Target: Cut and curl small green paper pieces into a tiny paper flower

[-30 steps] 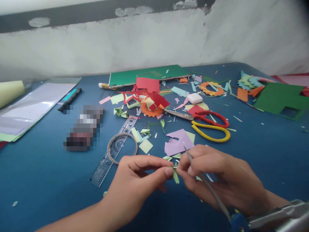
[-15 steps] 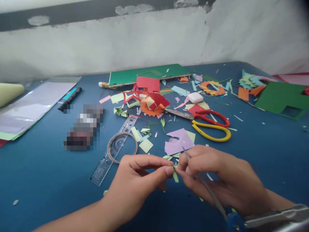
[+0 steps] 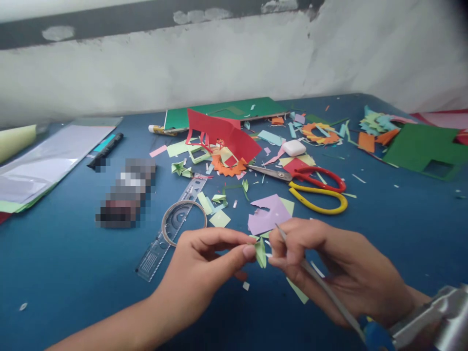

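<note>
My left hand [image 3: 210, 273] pinches a small folded piece of light green paper [image 3: 261, 252] between thumb and index finger. Just to its right, my right hand [image 3: 329, 268] is closed around a thin pointed metal tool [image 3: 327, 287] with a blue part at its rear end; its exact kind is unclear. A narrow white scrap [image 3: 268, 248] shows at the right fingertips, a small gap from the green piece. Beyond the hands lies a torn purple paper [image 3: 268, 214]. A roll of tape [image 3: 164, 229] rests on a clear ruler [image 3: 149, 261] left of my left hand.
Red-and-yellow-handled scissors [image 3: 318, 187] lie among many paper scraps. Behind them are a white eraser-like block [image 3: 294, 147], red paper [image 3: 226, 136] and a green board [image 3: 219, 109]. Dark green paper [image 3: 420, 146] is at right; a plastic-sleeved stack [image 3: 54, 156] and black cutter [image 3: 106, 150] at left.
My right hand's fingertips have come away from the folded green paper, which shows more fully. The red paper at the back has flopped forward. A white scrap now shows below my left hand.
</note>
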The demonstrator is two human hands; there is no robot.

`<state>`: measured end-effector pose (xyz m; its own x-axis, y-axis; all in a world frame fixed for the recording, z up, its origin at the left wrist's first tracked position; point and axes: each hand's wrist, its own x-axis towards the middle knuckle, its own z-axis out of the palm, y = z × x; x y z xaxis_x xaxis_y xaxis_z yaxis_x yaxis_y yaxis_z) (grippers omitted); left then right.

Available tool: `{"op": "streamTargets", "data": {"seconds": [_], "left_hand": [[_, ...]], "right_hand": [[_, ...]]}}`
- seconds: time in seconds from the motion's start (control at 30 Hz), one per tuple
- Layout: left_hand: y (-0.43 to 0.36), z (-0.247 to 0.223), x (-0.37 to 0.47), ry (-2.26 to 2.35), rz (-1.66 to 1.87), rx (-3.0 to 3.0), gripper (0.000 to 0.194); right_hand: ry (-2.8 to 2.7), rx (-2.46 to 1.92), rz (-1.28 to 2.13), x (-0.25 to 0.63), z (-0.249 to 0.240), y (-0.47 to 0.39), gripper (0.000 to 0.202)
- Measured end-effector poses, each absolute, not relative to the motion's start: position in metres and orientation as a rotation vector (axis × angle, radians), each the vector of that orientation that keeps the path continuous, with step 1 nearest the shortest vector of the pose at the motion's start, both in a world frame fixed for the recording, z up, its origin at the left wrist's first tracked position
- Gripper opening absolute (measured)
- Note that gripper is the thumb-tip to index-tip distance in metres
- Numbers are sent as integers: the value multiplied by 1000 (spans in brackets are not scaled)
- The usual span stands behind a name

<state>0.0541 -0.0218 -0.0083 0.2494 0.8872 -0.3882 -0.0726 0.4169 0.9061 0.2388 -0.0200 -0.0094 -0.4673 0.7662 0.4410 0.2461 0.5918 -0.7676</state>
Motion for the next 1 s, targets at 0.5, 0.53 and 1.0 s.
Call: {"op": "streamTargets", "data": {"seconds": [0.5, 0.53, 1.0], "left_hand": [[-21, -13, 52, 988, 697, 692, 9], [-21, -13, 52, 994, 688, 698, 9], [-30, -14, 51, 1136, 848, 1814, 12]], "right_hand": [[-2343, -1459, 214, 276, -35, 31, 7], [-2344, -1526, 181, 279, -35, 32, 8], [-2245, -1384, 736, 256, -4, -3, 27]]}}
